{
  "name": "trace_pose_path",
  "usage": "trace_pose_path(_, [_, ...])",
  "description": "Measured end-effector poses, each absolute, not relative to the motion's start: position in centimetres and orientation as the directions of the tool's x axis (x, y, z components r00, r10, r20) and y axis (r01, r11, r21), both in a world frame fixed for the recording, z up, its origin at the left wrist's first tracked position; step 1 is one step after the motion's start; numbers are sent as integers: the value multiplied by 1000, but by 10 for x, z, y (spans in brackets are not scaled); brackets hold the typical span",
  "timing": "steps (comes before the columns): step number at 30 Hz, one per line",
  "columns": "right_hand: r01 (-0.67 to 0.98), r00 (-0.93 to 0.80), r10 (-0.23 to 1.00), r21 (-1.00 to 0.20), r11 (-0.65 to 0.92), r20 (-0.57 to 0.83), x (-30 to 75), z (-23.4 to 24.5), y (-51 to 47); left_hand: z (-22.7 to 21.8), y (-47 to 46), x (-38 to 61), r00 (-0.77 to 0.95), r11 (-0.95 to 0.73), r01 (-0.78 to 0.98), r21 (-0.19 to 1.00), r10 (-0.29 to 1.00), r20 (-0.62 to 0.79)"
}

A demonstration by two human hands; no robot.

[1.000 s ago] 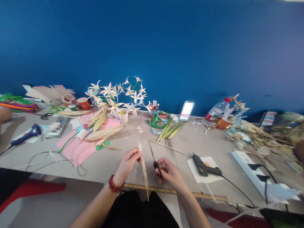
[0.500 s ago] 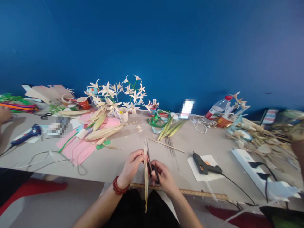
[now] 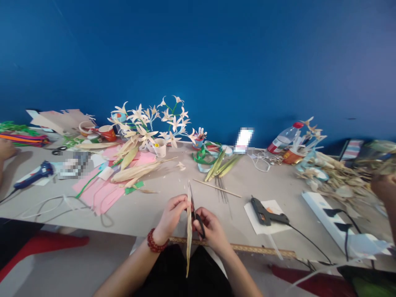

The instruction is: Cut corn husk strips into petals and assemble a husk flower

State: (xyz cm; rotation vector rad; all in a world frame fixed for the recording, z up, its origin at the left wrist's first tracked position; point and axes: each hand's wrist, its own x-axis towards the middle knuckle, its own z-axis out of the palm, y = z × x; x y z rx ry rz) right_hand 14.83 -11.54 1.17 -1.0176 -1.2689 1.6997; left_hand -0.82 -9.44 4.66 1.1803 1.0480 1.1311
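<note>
Between finger and thumb, my left hand [image 3: 173,216] pinches a long, pale strip of corn husk [image 3: 189,239], which hangs down past the table edge. My right hand [image 3: 212,229] grips black-handled scissors [image 3: 199,222] by their loops. The blades point up and away, lying right alongside the strip's upper end; whether they touch it I cannot tell. Ahead of both hands lie a thin wooden stick [image 3: 218,188] and several dark wires [image 3: 221,190]. Green husk leaves [image 3: 216,167] rest beyond them.
Right of my hands, a black glue gun [image 3: 266,214] sits on white paper near a power strip [image 3: 326,225]. Husk flowers [image 3: 145,132] stand in cups by the wall. Pink paper [image 3: 102,194] and dried husks [image 3: 133,172] lie left. Other people's hands [image 3: 6,150] show at both sides.
The scissors' handles have come closer together in my right hand. The strip's lower end has swung slightly left. My left hand keeps its pinch.
</note>
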Motion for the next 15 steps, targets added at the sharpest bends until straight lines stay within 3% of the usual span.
trace_pose_path(15, [-89,-333,925,-970,-225,-183,147,10,-118,44,-96,-7,172,47,-86,995,985,-31])
